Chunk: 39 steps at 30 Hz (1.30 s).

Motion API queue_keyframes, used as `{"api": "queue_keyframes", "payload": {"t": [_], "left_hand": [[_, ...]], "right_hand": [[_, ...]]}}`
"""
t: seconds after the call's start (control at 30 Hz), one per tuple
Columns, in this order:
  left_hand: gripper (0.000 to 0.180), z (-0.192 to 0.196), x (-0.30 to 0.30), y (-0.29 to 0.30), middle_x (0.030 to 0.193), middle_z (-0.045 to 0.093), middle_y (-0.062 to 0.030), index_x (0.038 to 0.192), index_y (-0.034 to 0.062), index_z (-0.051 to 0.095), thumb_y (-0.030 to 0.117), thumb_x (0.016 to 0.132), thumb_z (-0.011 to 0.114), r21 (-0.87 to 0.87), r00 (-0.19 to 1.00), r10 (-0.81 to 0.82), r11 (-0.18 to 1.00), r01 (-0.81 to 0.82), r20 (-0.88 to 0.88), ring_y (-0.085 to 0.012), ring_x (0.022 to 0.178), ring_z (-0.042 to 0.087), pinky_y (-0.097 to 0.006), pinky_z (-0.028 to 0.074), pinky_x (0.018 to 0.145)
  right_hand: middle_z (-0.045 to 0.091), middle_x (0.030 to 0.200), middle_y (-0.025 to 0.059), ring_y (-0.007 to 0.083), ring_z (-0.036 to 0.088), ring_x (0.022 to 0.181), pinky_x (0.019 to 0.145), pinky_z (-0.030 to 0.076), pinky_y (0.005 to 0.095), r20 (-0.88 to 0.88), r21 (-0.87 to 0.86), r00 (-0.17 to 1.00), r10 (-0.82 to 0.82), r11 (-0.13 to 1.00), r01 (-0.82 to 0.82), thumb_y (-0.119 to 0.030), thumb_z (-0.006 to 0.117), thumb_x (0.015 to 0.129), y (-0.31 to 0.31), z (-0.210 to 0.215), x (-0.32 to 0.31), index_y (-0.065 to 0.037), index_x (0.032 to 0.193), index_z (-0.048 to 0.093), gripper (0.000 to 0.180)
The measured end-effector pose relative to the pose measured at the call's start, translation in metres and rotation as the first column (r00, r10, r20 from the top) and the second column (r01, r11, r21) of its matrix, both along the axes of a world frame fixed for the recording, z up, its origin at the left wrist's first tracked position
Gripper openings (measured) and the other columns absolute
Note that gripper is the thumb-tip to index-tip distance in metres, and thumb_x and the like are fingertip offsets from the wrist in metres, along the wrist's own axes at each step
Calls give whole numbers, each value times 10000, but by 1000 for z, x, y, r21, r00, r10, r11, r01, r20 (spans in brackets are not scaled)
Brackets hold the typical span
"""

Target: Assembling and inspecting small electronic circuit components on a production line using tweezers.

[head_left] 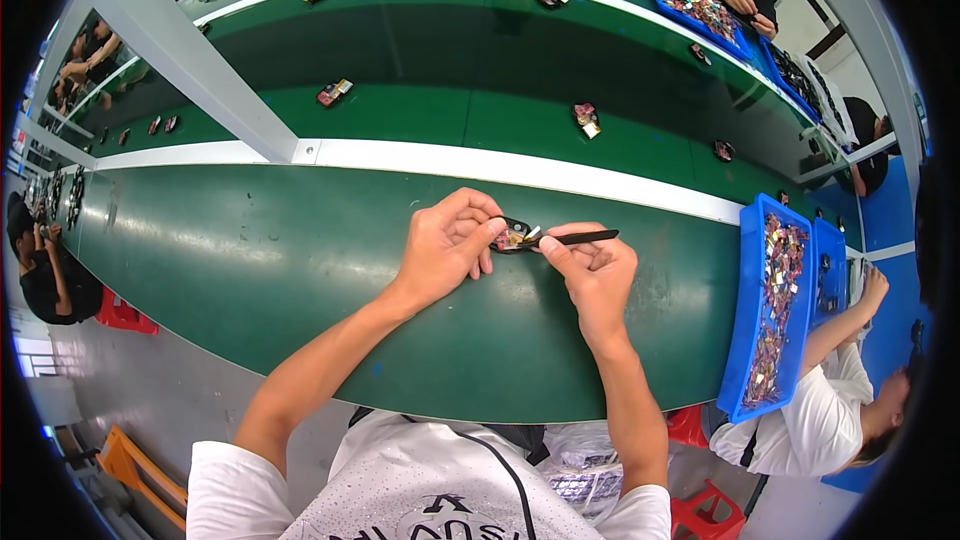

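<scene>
Over the middle of the green worktable (420, 370), my left hand (447, 245) pinches a small black device housing (514, 234) between thumb and fingers. Reddish and pale parts show inside the housing, too small to make out. My right hand (595, 270) is closed on black tweezers (585, 237), held almost level. Their tip reaches the right side of the housing and seems to touch the parts in it. Part of the housing is hidden behind my left fingers.
A long blue tray (738, 340) full of small colourful parts stands at the right edge. Beyond a white rail (430, 156), a green conveyor belt (450, 120) carries several small assemblies (586, 120). A white post (190, 50) rises at left. Other people sit around.
</scene>
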<state>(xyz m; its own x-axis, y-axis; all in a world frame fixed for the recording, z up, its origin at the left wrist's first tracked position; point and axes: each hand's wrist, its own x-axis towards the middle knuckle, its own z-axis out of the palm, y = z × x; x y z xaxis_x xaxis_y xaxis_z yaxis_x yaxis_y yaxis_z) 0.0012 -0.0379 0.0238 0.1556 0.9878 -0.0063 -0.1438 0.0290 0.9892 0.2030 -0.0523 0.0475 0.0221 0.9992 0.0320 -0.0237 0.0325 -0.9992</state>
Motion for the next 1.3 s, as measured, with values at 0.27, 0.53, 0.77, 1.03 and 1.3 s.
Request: {"api": "queue_keyframes", "payload": {"t": [0.27,0.53,0.77,1.03,1.3], "left_hand": [[135,-1,-1,0,869,687,-108,1089,-65,603,14,986,640,21,1000,-19,1000,19,-17,-116,572,648,-224,479,443],[154,1,0,-1,865,698,-103,1123,-63,631,12,989,635,6,999,-6,1000,7,-38,-101,566,643,-217,473,441],[217,-5,-3,3,853,705,-109,1177,-67,679,68,1020,610,-25,997,-63,998,64,37,-120,561,649,-234,500,452],[257,-1,-6,5,860,703,-134,1143,-76,679,145,1045,592,-59,980,-123,989,134,153,-161,572,671,-252,526,450],[252,-1,-5,4,887,714,-148,1125,-80,668,147,1043,596,-50,984,-100,993,108,147,-170,585,684,-249,517,436]], "right_hand": [[735,929,163,175,730,847,766,593,255,-91,-145,995,50,987,-63,76,712,898,3,5,3,113,989,682,102],[737,921,166,183,737,850,766,599,261,-89,-162,992,85,982,-99,77,715,896,4,6,3,108,987,686,100],[738,893,127,103,689,742,647,538,202,-137,-28,988,71,997,-76,63,732,892,0,1,2,83,989,699,105],[704,782,5,-17,421,524,466,283,180,9,218,1000,-28,976,25,41,789,855,-9,-9,-8,34,926,745,85],[697,682,-12,14,395,443,441,282,218,197,452,968,-158,891,54,-6,840,805,-12,-14,-16,-30,889,782,105]]}}
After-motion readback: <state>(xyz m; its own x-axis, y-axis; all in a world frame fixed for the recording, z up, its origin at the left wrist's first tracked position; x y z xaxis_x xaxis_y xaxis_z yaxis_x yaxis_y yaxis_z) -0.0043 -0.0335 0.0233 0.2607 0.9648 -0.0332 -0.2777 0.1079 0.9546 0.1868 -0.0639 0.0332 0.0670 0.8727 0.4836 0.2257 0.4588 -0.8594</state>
